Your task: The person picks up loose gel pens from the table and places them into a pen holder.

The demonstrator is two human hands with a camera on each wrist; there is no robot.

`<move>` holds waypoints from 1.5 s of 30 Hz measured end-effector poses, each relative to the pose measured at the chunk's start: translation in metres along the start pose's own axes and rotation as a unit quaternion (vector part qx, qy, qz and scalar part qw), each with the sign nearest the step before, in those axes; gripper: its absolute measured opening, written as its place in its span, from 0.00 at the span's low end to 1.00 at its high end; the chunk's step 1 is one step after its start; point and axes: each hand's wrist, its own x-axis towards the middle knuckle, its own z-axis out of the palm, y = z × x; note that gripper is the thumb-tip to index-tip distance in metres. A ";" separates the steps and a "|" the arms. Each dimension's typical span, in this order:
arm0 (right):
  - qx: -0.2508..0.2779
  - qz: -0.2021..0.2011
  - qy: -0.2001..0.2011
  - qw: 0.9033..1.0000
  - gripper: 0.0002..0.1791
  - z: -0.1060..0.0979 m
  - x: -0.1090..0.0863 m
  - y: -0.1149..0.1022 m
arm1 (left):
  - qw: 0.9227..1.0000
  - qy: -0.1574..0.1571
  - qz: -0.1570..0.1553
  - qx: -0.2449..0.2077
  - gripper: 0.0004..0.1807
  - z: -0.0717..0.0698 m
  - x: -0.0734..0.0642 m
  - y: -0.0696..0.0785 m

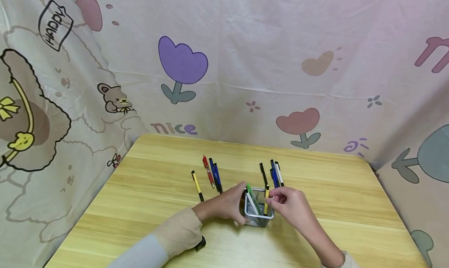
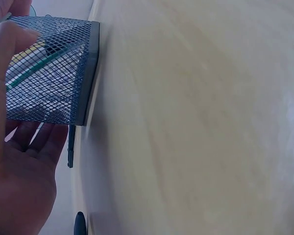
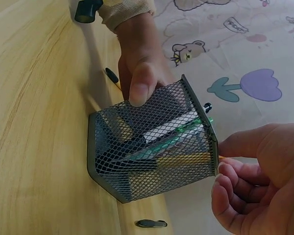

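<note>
A square wire-mesh pen holder (image 1: 258, 221) stands on the wooden table, with a white pen (image 1: 250, 201) and a green pen (image 1: 252, 194) leaning inside. My left hand (image 1: 228, 204) grips the holder from its left side, the thumb (image 3: 141, 88) on the near mesh wall and the fingers (image 2: 39, 139) round the opposite side. At the right rim, my right hand (image 1: 290, 202) pinches the upper part of a yellow pen (image 1: 266, 201) between thumb and forefinger. The lower part of that pen is inside the holder, seen through the mesh in the right wrist view.
Left of the holder lie a yellow pen (image 1: 197, 185), a red pen (image 1: 208, 171) and two blue pens (image 1: 218, 176). Behind it on the right lie a black pen (image 1: 263, 173), blue pens (image 1: 274, 173) and a white pen (image 1: 279, 174). Patterned cloth (image 1: 238, 77) hangs behind the table.
</note>
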 end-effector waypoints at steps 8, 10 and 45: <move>0.009 -0.015 0.011 1.000 0.06 -0.004 0.003 0.002 | 1.000 -0.002 -0.004 -0.005 0.43 0.000 -0.001 0.000; 0.008 -0.015 0.015 1.000 0.05 -0.006 0.004 0.003 | 1.000 -0.003 -0.006 -0.002 0.42 0.000 -0.001 0.000; -0.065 0.063 0.032 0.995 0.15 -0.001 0.090 0.082 | 1.000 -0.006 -0.010 0.010 0.40 -0.001 -0.003 0.002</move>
